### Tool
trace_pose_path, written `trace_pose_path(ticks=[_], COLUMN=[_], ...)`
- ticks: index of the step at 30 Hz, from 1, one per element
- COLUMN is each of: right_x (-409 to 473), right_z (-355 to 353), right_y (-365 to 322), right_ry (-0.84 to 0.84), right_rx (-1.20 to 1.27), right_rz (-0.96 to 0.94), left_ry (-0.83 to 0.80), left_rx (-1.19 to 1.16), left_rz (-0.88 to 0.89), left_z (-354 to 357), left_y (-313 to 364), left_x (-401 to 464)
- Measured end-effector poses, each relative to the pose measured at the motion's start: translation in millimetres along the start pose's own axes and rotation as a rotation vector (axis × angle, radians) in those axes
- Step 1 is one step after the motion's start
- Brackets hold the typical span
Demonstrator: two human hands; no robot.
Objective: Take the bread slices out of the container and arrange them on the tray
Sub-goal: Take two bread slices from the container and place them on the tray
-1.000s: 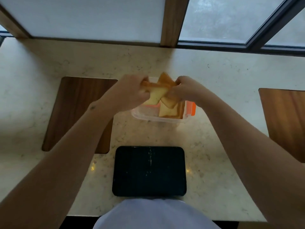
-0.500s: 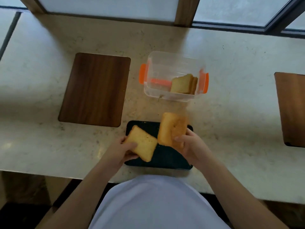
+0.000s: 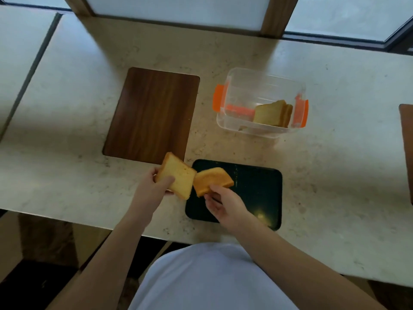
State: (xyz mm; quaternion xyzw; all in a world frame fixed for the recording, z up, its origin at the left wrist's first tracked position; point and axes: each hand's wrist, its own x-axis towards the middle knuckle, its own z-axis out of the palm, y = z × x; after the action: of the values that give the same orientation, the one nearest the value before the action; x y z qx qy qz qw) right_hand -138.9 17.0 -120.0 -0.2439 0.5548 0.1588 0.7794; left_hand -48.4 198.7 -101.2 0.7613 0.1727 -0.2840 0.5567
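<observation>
My left hand (image 3: 154, 186) grips a golden bread slice (image 3: 178, 175) just left of the black tray (image 3: 257, 193), over the counter. My right hand (image 3: 221, 202) holds a second bread slice (image 3: 212, 180) by its near edge, above the tray's left end. The two slices nearly touch at their corners. The clear container (image 3: 261, 74) with orange clips stands beyond the tray, and several bread slices (image 3: 272, 114) lean upright at its right end.
A dark wooden inlay (image 3: 152, 115) lies in the pale stone counter (image 3: 67, 108), left of the container. Another wooden panel (image 3: 407, 148) shows at the right edge. Windows (image 3: 335, 14) run along the far side. The counter's near edge passes just below the tray.
Both hands lifted a slice each from the container and brought them down to the tray. Since half a second ago both slices have shifted left, the left one now off the tray's edge.
</observation>
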Motion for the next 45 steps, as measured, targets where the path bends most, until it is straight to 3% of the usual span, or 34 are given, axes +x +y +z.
trace_pose_path(ticks=[5,19,25,30,33,40,45], right_x=[12,21,24,26,29,33,31], right_z=[22,8,19,-12,-25,-9,-13], right_y=[17,22,15,8,-3,-8,-13], right_ry=[-0.049,0.097,0.073,0.215,0.261,0.227,0.275], right_rx=[0.198,0.208,0.067,-0.214,-0.226,-0.320,-0.564], right_rz=[-0.013,-0.099,-0.109,-0.179,-0.240,-0.236,-0.271], left_ry=[-0.008,-0.022,-0.069,-0.102,-0.117,-0.138,-0.136], left_rx=[-0.072,-0.073,-0.029,-0.024,-0.016,0.007,0.010], left_rz=[0.011,-0.002,-0.022,-0.068,-0.066,-0.077,-0.096], left_z=[-3,-31,-21,-17,-17,-14,-13], left_y=[1,-5,-3,-3,-6,-27,-32], left_x=[4,7,10,15,14,2,1])
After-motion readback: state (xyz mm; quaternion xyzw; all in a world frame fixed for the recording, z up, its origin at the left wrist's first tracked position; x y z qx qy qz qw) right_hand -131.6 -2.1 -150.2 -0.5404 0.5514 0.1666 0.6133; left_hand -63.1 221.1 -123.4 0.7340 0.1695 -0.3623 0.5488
